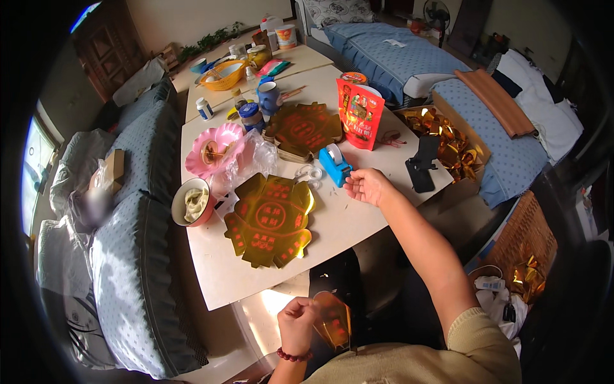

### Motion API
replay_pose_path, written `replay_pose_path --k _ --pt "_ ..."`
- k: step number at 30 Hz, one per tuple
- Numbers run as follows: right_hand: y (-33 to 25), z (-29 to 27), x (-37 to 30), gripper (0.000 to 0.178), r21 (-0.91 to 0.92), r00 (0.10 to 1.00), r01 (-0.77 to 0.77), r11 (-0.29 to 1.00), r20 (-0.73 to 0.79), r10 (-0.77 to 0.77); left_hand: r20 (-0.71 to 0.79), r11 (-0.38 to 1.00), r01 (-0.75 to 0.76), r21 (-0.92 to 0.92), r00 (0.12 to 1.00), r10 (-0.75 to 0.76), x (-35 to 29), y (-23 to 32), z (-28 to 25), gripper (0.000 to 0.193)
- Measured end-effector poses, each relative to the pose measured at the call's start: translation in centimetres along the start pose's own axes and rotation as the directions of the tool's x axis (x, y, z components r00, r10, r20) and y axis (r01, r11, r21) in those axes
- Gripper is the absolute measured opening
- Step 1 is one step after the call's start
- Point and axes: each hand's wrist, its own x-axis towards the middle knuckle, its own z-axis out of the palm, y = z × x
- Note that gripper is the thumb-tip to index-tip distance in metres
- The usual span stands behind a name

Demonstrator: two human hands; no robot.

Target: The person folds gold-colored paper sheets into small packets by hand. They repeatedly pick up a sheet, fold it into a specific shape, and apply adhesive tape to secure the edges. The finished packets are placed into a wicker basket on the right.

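Note:
My left hand (pixel 296 325), with a dark red bead bracelet at the wrist, is closed on a folded gold foil paper piece (pixel 334 320) with red print, held over my lap. At the table's near right, my right hand (pixel 366 186) has its fingers curled in at the cutting end of a blue tape dispenser (pixel 334 165). Whatever lies between those fingertips is too small to make out. A flat gold foil cutout (pixel 270 222) with scalloped edges lies on the table to the left. Behind it rests a stack of similar foil cutouts (pixel 304 130).
Around the cutouts stand a pink scalloped bowl (pixel 199 160), a bowl of pale food (pixel 180 203), a clear plastic bag (pixel 254 155), a blue mug (pixel 269 99) and a red pouch (pixel 359 115). At right are a black phone stand (pixel 421 168) and a box of gold foil pieces (pixel 476 137).

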Motion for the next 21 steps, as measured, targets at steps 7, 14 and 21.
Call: replay_pose_path --k 7,14,21 --pt "0.5 1.3 -0.9 0.017 -0.261 0.999 0.037 0.965 0.04 -0.027 -0.028 0.998 0.005 -0.056 1.0 -0.007 -0.3 1.8 0.8 0.01" --pt "6.4 4.8 -13.7 0.024 -0.262 0.875 0.234 0.936 0.476 -0.086 -0.043 0.999 -0.029 -0.019 0.999 0.029 -0.2 1.7 0.4 0.01" --pt "10.2 5.5 -20.5 0.017 -0.233 0.817 0.295 0.927 0.564 -0.119 0.006 0.999 0.015 -0.045 1.0 -0.014 -0.3 1.9 0.8 0.01"
